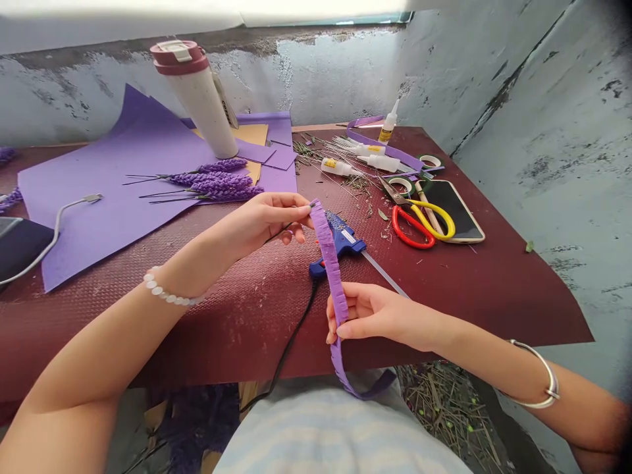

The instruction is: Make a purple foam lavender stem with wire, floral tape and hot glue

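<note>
My left hand (pixel 271 220) pinches the tip of a thin dark stem (pixel 279 232) between thumb and forefinger. At that tip sits the upper end of a purple fringed strip (pixel 330 253). Lower down, my right hand (pixel 378 316) grips the same strip between thumb and fingers; its loose tail curls down over my lap. Behind the strip lies a blue glue gun (pixel 348 237) with a clear glue stick in its back. To the left, finished purple flower spikes (pixel 217 181) on dark stems rest on a large purple sheet (pixel 99 191).
A white tumbler (pixel 202 105) with a dark red lid stands at the back. Right of centre are glue bottles (pixel 338 167), thin wires, green tape rolls (pixel 430 162), red-and-yellow scissors (pixel 419 220) and a phone (pixel 457 207). A black cord (pixel 291 349) hangs over the table's front edge.
</note>
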### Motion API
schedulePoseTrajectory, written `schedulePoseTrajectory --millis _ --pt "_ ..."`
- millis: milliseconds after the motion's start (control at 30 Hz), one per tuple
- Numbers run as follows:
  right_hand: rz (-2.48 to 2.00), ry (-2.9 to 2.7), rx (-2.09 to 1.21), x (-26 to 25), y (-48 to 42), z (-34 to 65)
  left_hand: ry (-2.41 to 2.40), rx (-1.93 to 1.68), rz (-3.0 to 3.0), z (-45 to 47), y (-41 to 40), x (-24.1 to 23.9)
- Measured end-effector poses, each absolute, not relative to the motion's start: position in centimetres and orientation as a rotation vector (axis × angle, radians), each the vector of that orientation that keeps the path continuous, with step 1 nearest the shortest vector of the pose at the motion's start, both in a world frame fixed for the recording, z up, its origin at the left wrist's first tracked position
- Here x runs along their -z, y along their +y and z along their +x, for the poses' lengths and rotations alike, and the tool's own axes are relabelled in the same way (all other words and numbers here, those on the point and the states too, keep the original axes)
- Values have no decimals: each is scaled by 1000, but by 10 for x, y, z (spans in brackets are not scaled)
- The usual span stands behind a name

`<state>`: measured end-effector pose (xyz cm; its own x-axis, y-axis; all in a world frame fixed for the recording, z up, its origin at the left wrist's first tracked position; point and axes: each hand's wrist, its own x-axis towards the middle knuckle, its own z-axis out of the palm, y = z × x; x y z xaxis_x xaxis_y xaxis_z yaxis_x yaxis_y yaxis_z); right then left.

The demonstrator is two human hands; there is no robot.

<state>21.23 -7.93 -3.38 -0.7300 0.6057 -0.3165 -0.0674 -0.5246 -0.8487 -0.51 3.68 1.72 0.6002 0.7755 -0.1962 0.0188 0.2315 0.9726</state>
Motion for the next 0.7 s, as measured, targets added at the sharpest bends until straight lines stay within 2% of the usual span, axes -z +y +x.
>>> schedulePoseTrajectory --millis 433,633,700 --pt "-1160 -1526 -1826 18 -94 211 833 -618 1259 -6 37 -18" --pt "-1316 -1682 -1476 9 -93 210 818 -689 1321 -8 35 -21" --pt "-1314 -1697 -1475 11 -92 209 818 -707 1313 -8 36 -21"
